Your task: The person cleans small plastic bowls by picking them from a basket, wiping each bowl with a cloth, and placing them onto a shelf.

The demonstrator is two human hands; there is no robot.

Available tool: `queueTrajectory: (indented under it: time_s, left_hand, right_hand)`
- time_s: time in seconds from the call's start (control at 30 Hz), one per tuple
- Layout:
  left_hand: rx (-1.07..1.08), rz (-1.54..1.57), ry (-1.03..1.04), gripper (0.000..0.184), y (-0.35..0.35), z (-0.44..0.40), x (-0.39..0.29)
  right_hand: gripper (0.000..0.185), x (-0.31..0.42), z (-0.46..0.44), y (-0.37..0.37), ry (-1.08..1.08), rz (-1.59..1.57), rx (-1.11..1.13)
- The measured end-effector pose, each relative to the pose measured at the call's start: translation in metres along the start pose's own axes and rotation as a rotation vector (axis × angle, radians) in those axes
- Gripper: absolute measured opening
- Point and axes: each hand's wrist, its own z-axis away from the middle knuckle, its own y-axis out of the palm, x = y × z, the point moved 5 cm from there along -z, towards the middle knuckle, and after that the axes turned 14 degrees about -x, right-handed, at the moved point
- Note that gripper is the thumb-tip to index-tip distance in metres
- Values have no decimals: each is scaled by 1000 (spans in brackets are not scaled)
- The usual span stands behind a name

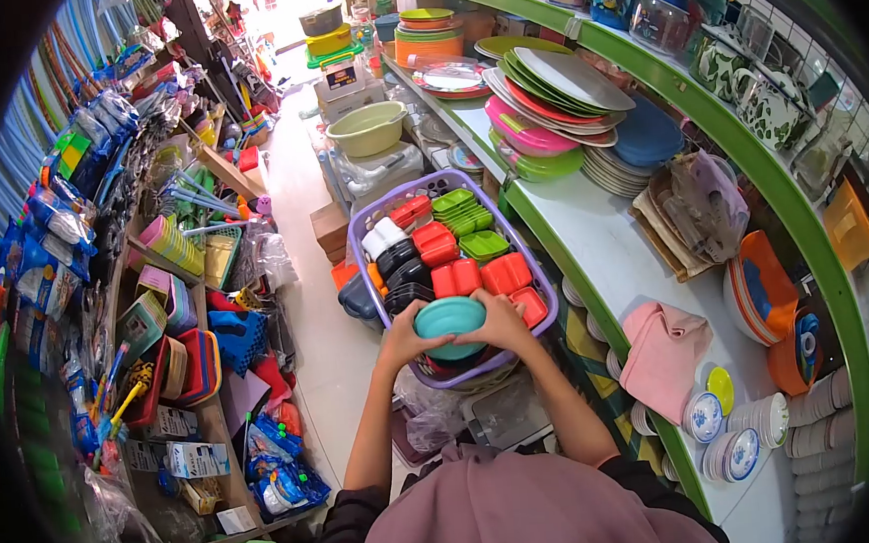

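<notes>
My left hand (400, 339) and right hand (503, 325) have fingers clamped on opposite sides of the stacked, round turquoise plastic bowls (450, 316), over the near edge of the lavender plastic basket (552, 289); light, even pressure should hold them level.

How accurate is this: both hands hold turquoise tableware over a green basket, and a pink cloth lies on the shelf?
The basket is purple, not green, as the head view shows. The left hand and right hand do hold turquoise tableware over it, and a pink cloth lies on the shelf.
</notes>
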Motion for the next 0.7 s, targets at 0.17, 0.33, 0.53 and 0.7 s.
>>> queueTrajectory:
  time_s: [0.17, 0.33, 0.53, 0.7]
  left_hand:
    - [-28, 128, 32, 56, 14, -37, -42]
    - [-83, 290, -127, 58, 52, -62, -29]
    - [-240, 238, -150, 71, 125, -59, 10]
    - [-369, -165, -78, 64, 124, -26, -28]
  right_hand:
    - [80, 5, -24, -51, -39, -440, -62]
    - [74, -27, -51, -67, 0, -576, -170]
    - [66, -97, -66, -54, 226, -596, 1]
    - [69, -120, -61, -38, 230, -427, -69]
